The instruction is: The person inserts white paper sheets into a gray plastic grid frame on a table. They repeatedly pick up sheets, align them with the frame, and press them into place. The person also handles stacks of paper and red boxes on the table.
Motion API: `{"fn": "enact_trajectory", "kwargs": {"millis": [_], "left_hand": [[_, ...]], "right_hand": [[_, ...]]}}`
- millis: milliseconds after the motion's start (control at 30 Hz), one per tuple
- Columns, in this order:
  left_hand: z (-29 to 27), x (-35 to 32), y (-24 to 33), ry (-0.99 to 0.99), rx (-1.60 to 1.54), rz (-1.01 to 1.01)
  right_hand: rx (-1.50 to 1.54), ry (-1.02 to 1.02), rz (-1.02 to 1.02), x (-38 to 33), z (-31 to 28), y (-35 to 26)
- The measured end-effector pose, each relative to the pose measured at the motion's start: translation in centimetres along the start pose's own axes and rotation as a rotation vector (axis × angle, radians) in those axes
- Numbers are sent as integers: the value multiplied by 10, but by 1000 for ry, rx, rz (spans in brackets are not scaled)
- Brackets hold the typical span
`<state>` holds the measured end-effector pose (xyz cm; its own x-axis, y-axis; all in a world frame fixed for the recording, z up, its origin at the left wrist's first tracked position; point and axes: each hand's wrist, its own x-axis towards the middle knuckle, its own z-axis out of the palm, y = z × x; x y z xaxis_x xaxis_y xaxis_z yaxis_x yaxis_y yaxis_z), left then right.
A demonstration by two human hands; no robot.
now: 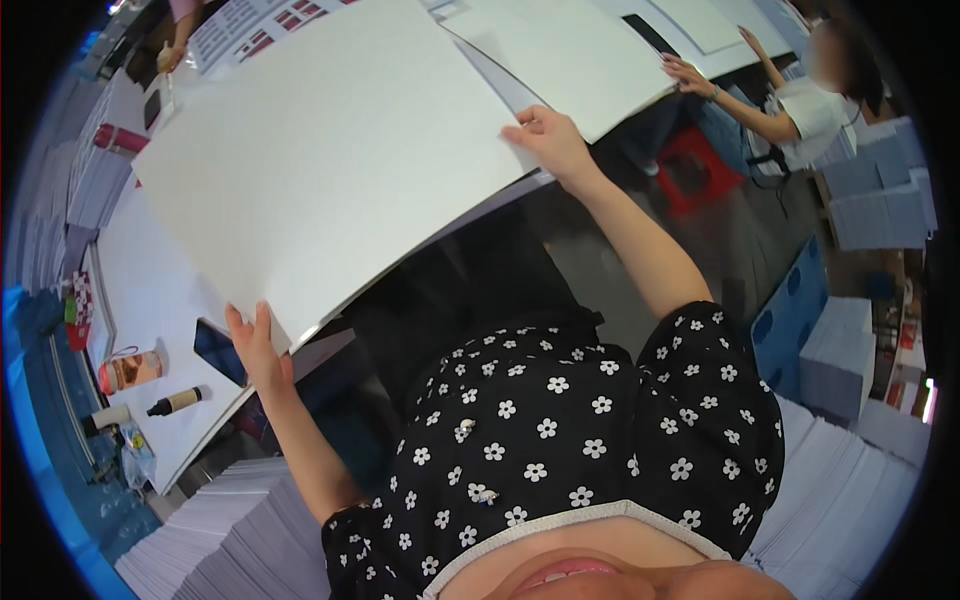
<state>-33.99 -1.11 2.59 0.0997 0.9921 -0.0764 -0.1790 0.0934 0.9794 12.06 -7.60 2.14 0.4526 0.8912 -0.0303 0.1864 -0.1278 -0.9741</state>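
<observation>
A large blank white sheet (340, 160) spreads over the table in front of me. My left hand (262, 350) is at its near left corner, with the fingers lying on top and the thumb by the edge. At the near right corner, my right hand (548, 145) pinches the sheet between thumb and fingers, and that corner looks slightly raised. The fingers under the sheet are hidden. Just left of my left hand lies a dark phone (220, 352) on the white tabletop (150, 300).
Left on the table are a jar (130, 372), a small dark bottle (175, 402) and a red cylinder (120, 138). Printed sheets (270, 28) lie at the back. A co-worker (815, 120) handles another white sheet (560, 60) near a red stool (695, 172). Paper stacks (235, 535) stand around me.
</observation>
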Motion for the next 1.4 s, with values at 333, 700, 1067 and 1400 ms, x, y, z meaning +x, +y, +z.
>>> {"fn": "enact_trajectory", "kwargs": {"millis": [333, 700, 1067, 1400], "left_hand": [[-57, 5, 15, 256, -62, -30], [-145, -54, 13, 289, -616, 129], [-107, -38, 26, 515, -572, 71], [-93, 2, 3, 440, -403, -22]], "right_hand": [[-308, 192, 9, 16, -66, 63], [-708, 150, -622, 176, 83, -10], [-210, -222, -18, 265, 233, 1], [-694, -385, -154, 316, 252, 4]]}}
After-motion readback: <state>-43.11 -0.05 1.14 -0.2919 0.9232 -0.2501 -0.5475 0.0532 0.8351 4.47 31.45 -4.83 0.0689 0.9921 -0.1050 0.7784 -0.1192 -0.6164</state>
